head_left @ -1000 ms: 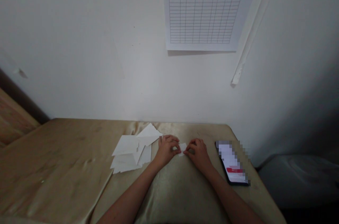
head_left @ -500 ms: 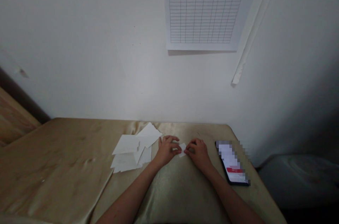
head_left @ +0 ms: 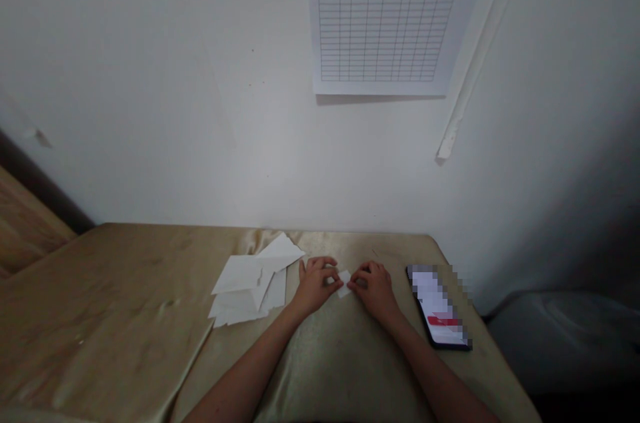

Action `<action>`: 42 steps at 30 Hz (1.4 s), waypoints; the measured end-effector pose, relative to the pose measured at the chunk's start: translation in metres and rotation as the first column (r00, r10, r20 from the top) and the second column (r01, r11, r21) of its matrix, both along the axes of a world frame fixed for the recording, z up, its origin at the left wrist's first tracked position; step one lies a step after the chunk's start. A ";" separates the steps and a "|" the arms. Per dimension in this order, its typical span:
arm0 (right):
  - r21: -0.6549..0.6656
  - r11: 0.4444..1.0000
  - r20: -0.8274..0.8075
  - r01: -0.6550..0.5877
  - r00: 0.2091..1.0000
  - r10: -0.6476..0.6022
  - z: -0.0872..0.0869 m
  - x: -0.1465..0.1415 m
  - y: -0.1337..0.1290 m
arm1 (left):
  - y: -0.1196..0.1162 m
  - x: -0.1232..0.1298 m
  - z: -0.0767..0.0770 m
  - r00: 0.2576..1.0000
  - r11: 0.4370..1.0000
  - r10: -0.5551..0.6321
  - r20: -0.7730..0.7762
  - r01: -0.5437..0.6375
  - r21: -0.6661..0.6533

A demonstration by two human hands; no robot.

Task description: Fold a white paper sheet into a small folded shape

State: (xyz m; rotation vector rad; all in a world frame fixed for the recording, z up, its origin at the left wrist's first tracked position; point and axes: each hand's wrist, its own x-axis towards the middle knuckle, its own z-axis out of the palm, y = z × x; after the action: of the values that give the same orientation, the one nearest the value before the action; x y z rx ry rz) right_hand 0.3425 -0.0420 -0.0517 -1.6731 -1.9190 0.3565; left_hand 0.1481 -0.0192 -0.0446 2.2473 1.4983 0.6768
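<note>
A small white piece of paper (head_left: 343, 289) lies between my two hands on the gold-brown cloth. My left hand (head_left: 319, 281) pinches its left edge between thumb and index finger, the other fingers spread above. On the opposite edge, my right hand (head_left: 373, 283) grips the same piece with thumb and fingertips, its other fingers curled. Several loose white paper sheets (head_left: 240, 273) lie overlapping just left of my left hand.
The cloth-covered table (head_left: 125, 296) meets a white wall, where a printed grid sheet (head_left: 383, 29) hangs. To the right of my right hand lies a phone (head_left: 437, 309) with a partly pixelated screen. A grey rounded object (head_left: 565, 336) stands beyond the table's right edge.
</note>
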 end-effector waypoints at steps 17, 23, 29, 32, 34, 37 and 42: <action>0.011 1.000 0.078 0.015 0.997 -0.016 -0.002 -0.003 -0.002 | 0.003 0.005 0.002 0.992 0.992 0.124 0.024 -0.123 -0.036; 0.004 0.999 0.077 0.051 0.996 -0.051 -0.002 -0.006 -0.002 | 0.002 0.006 0.002 0.992 0.992 0.121 0.020 -0.120 -0.032; 0.007 0.998 0.068 0.068 0.995 -0.068 -0.003 -0.007 -0.002 | 0.001 0.005 0.004 0.995 0.994 0.103 -0.010 -0.103 -0.044; 0.013 0.998 0.066 0.062 0.996 -0.063 -0.003 -0.007 -0.002 | 0.001 0.002 0.005 0.995 0.994 0.090 -0.032 -0.091 -0.053; 0.018 0.998 0.069 0.056 0.996 -0.057 -0.004 -0.007 -0.002 | 0.001 -0.001 0.004 0.996 0.995 0.076 -0.040 -0.078 -0.063; 0.020 0.998 0.071 0.057 0.996 -0.058 -0.004 -0.007 -0.002 | 0.003 -0.005 0.002 0.998 0.995 0.058 -0.037 -0.061 -0.076; 0.024 0.998 0.066 0.057 0.996 -0.058 -0.003 -0.006 -0.003 | 0.006 -0.008 0.000 0.998 0.995 0.062 -0.020 -0.063 -0.073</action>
State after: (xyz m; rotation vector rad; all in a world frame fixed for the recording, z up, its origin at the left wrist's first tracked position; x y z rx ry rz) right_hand 0.3360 -0.0453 -0.0546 -1.7420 -1.9113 0.2596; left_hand 0.1397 -0.0135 -0.0446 2.1655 1.5821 0.6107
